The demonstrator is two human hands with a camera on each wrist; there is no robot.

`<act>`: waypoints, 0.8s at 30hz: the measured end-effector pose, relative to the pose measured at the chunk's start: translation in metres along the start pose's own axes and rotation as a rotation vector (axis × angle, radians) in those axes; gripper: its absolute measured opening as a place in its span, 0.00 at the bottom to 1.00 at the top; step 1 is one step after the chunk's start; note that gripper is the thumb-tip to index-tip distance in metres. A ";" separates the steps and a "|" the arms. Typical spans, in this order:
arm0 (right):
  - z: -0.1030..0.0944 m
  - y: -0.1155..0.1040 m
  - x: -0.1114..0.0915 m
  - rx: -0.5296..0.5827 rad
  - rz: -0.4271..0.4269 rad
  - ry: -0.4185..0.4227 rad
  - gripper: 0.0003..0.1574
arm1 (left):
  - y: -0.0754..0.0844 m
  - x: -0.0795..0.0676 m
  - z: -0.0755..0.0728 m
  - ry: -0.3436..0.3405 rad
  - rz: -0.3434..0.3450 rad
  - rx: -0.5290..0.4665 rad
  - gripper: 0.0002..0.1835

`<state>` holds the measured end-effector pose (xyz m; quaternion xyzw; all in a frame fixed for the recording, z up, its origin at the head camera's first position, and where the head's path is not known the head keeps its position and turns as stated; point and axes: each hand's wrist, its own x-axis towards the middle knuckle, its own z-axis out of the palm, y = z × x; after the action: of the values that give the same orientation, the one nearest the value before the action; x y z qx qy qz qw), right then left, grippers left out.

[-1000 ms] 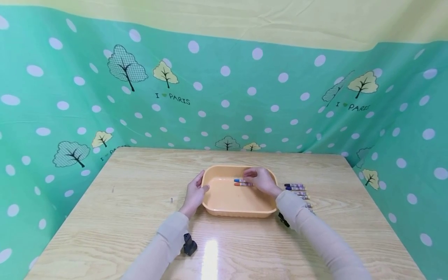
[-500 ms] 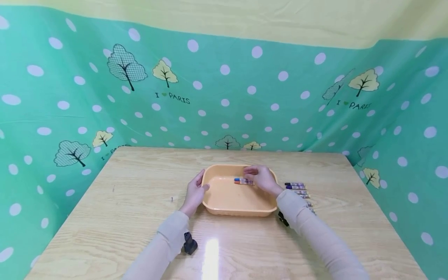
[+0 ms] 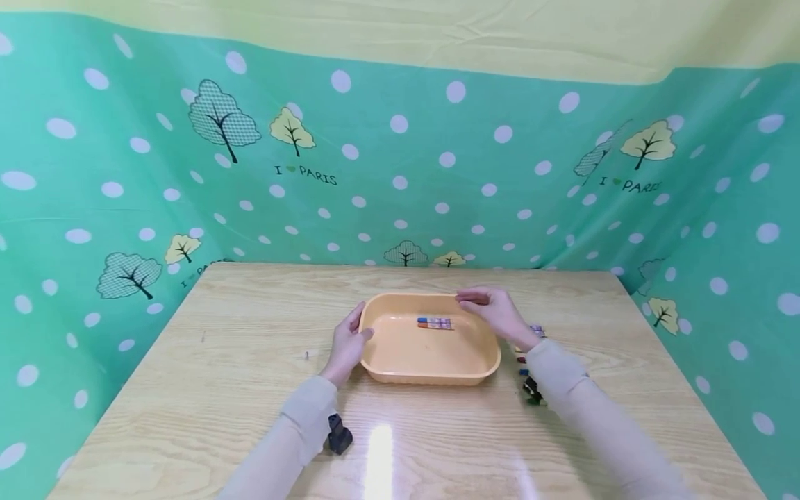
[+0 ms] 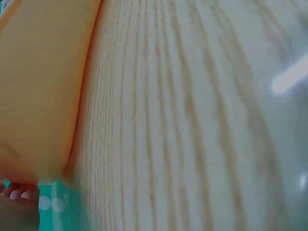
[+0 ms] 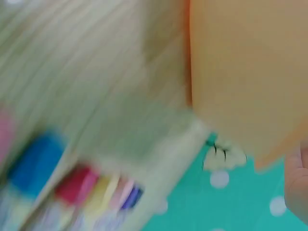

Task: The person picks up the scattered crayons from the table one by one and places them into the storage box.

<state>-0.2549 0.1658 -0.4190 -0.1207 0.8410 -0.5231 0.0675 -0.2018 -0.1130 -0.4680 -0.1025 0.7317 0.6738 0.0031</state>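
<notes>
An orange plastic tray stands on the table, with a blue crayon and an orange crayon side by side on its floor. My left hand grips the tray's left rim, thumb over the inside. In the left wrist view its fingers show at the tray wall. Over the back right corner of the tray is my right hand, fingers extended, holding nothing. Right of the tray lies a row of crayons, partly hidden by my right forearm; a blue one looms blurred in the right wrist view.
The wooden table ends at a green dotted cloth behind and at both sides. Black wrist cameras hang at my left sleeve and right sleeve. A small dark mark shows left of the tray.
My right hand has let go of the blue crayon, risen and moved right, out over the tray's corner. The left hand and both crayons in the tray stay put.
</notes>
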 end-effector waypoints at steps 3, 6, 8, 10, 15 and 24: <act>-0.023 0.006 -0.008 -0.033 0.004 0.010 0.23 | 0.000 0.000 -0.001 0.001 -0.002 -0.001 0.34; -0.048 0.019 -0.013 -0.070 0.021 0.029 0.25 | 0.000 0.001 -0.001 -0.007 -0.001 -0.001 0.34; -0.063 0.030 -0.015 -0.097 0.036 0.039 0.28 | 0.000 0.001 -0.002 -0.010 0.000 -0.001 0.34; -0.076 0.042 -0.017 -0.115 0.047 0.043 0.30 | 0.000 0.001 -0.002 -0.009 0.000 -0.002 0.34; -0.094 0.073 -0.020 -0.155 0.076 0.048 0.28 | 0.001 0.000 -0.003 -0.008 0.003 -0.002 0.34; -0.101 0.109 -0.024 -0.206 0.190 0.029 0.28 | 0.001 -0.001 -0.001 -0.009 0.016 0.006 0.34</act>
<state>-0.2706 0.3054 -0.4718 -0.0394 0.8987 -0.4270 0.0917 -0.2009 -0.1138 -0.4667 -0.0936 0.7344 0.6722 0.0012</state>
